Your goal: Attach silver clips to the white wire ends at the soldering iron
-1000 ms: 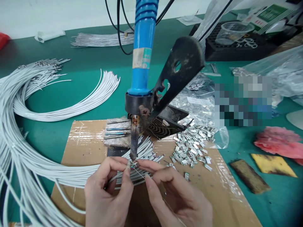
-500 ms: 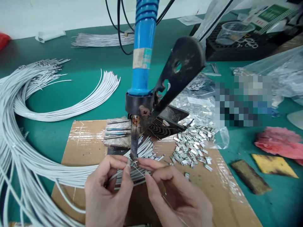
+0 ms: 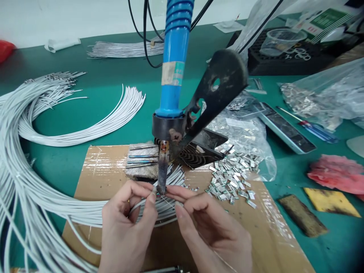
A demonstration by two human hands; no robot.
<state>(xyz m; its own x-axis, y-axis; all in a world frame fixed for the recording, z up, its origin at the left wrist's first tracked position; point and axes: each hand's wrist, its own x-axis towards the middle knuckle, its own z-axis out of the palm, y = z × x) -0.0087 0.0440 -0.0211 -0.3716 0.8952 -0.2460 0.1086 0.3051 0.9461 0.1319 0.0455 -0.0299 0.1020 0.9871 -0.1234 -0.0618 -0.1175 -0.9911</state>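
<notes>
A green counter (image 3: 85,76) is seen here, pretty cluttered, with a taped-over cardboard sheet (image 3: 270,235) laid on the near part of it. A blue-handled soldering iron (image 3: 173,76) is held upright in a black stand (image 3: 218,83), and its dark tip (image 3: 162,170) is pointed straight down at the cardboard.

Right under that tip, the end of a white wire (image 3: 142,206) is kept by the left hand (image 3: 125,231), whose grip is clamped on it between thumb and forefinger. A thin solder strand (image 3: 170,203) is pinched in the grip of the right hand (image 3: 210,235) and angled up to the same spot, so both hands nearly meet at the tip.

A big wire bundle (image 3: 34,189) is looped across the left side. A pile of little metal clips (image 3: 230,182) is spilled just right of the iron, partly out of a clear plastic bag (image 3: 247,132). Further right, a phone (image 3: 284,129), a pink cloth (image 3: 335,172), a yellow sponge (image 3: 330,199) and a brown sponge (image 3: 303,216) are scattered about.
</notes>
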